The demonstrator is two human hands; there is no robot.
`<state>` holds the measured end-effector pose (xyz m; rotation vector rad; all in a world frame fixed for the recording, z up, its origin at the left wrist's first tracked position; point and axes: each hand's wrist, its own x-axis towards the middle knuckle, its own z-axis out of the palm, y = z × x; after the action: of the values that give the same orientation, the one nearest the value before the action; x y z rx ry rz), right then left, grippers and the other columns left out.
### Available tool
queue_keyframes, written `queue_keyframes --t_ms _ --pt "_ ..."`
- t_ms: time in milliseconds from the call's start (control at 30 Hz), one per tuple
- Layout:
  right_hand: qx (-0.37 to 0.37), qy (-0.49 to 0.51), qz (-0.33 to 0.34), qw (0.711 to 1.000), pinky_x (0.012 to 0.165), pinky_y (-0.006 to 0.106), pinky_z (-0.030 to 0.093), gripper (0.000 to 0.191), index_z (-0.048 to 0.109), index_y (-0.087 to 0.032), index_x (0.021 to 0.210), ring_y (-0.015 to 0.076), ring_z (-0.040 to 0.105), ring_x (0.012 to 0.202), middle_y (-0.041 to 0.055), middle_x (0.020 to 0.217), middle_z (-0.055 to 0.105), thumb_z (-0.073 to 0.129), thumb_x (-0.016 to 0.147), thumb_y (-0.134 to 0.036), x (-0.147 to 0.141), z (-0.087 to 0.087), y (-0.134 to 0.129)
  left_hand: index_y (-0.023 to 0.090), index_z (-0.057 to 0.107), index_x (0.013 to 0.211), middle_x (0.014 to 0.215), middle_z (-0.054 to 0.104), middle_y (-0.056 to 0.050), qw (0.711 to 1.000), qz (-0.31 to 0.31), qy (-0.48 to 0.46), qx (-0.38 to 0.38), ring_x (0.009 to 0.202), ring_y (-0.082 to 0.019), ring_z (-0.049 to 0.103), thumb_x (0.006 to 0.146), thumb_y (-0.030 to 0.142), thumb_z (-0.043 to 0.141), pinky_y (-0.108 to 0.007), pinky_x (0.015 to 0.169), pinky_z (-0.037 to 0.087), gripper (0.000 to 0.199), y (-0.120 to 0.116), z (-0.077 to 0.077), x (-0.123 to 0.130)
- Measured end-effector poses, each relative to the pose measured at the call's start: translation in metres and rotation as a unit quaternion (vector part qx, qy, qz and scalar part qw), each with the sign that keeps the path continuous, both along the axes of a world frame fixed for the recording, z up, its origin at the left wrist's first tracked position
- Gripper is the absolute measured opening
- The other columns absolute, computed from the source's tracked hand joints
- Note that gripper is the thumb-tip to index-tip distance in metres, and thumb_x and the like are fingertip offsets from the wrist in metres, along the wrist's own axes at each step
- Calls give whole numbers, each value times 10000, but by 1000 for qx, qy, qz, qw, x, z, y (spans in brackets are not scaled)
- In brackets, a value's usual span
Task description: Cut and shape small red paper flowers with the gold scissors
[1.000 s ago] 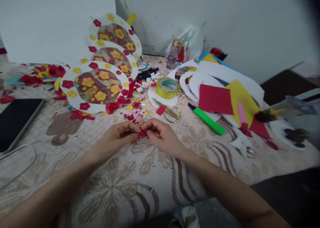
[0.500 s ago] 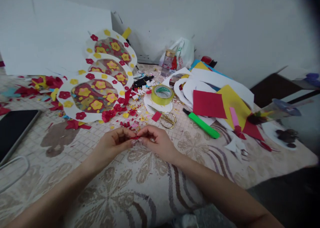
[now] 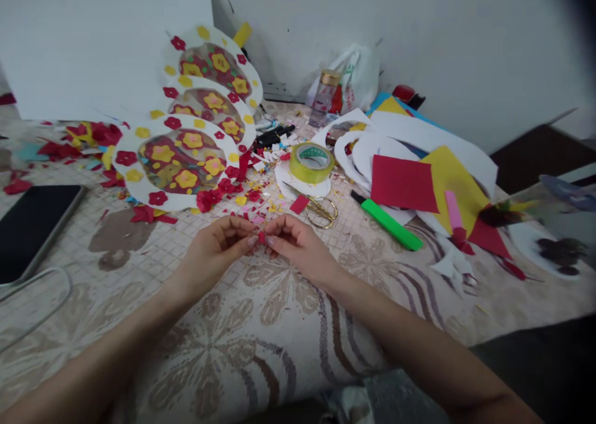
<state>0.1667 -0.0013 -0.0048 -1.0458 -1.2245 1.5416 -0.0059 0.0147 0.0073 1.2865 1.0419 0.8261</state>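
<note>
Between my fingertips is a small piece of red paper (image 3: pixel 261 237), pinched from both sides a little above the tablecloth. My left hand (image 3: pixel 223 244) grips its left side with thumb and forefinger. On the other side, my right hand (image 3: pixel 293 245) closes thumb and fingers on it; the fingers hide much of its shape. Just beyond my right hand lie gold-handled scissors (image 3: pixel 321 213) and a red paper rectangle (image 3: pixel 299 204). A roll of yellow tape (image 3: pixel 311 165) rests on white paper behind them.
White oval frames with paper flowers (image 3: pixel 177 163) stand at the left, among paper scraps. A phone (image 3: pixel 35 231) lies far left. Toward the right are a green marker (image 3: pixel 391 224), a red paper sheet (image 3: pixel 404 184) and a yellow sheet (image 3: pixel 454 175). A jar (image 3: pixel 325 98) stands behind.
The view has tilted down and turned slightly left, so things sit higher and further right. Both hands still pinch the red paper, which now shows more between the fingertips.
</note>
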Motion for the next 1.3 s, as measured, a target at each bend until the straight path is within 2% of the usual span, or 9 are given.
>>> queue_keyframes --t_ms 200,467,600,700,833,1000,1100,1200,1300 --pt "-15 -8 2 1000 602 242 464 120 549 -169 889 93 555 625 -13 725 571 582 798 -240 0 -2 0 138 559 897 817 628 -22 1000 -17 -14 -3 742 -129 605 728 225 662 -259 688 484 216 3 -4 -3" --pt "-1 -46 29 999 559 226 417 95 540 -170 809 83 504 581 -27 684 534 581 811 -256 1 -5 -2 136 552 920 834 631 -31 998 -67 -10 0 774 -135 605 755 255 645 -255 697 476 224 1 -8 -3" --pt "27 -61 27 997 572 227 413 67 535 -177 815 85 492 605 -28 712 514 560 822 -239 0 -3 -4 137 585 829 728 617 -6 993 -107 40 5 663 -109 564 795 294 599 -227 617 452 161 -1 -6 -3" --pt "25 -65 43 997 585 235 433 66 533 -181 826 92 507 614 -26 710 523 544 828 -246 1 -4 -3 141 591 770 659 597 8 993 -105 59 0 613 -103 542 805 308 578 -222 591 442 172 -1 -5 -4" --pt "12 -76 57 995 608 245 454 38 534 -176 846 99 527 638 -18 720 541 528 821 -204 3 -4 -2 141 603 765 671 613 -1 992 -104 64 -23 628 -109 561 792 296 594 -228 607 457 157 1 -5 -4" --pt "52 -98 63 992 572 230 425 42 502 -176 828 93 507 620 -22 716 534 503 813 -137 2 13 -5 140 620 785 743 646 -20 986 -131 0 -108 664 -107 587 805 311 593 -215 615 480 174 1 6 -4" --pt "63 -80 69 992 582 227 425 26 498 -174 847 93 508 647 -15 741 541 499 829 -155 1 24 -7 143 623 774 724 646 -10 983 -135 -47 -113 639 -88 582 811 295 597 -193 604 477 158 0 12 -5" --pt "50 -63 73 994 598 238 437 27 506 -168 847 88 511 631 -13 746 540 518 828 -183 2 22 -7 135 624 760 713 651 -16 985 -127 -46 -106 642 -96 590 803 278 607 -208 613 482 150 -1 10 -5" --pt "49 -92 57 993 607 240 440 47 522 -176 864 95 523 656 -6 775 547 526 830 -208 5 14 -6 131 632 766 710 660 -26 988 -119 -25 -94 652 -113 604 790 270 609 -237 628 488 143 -1 6 -5"
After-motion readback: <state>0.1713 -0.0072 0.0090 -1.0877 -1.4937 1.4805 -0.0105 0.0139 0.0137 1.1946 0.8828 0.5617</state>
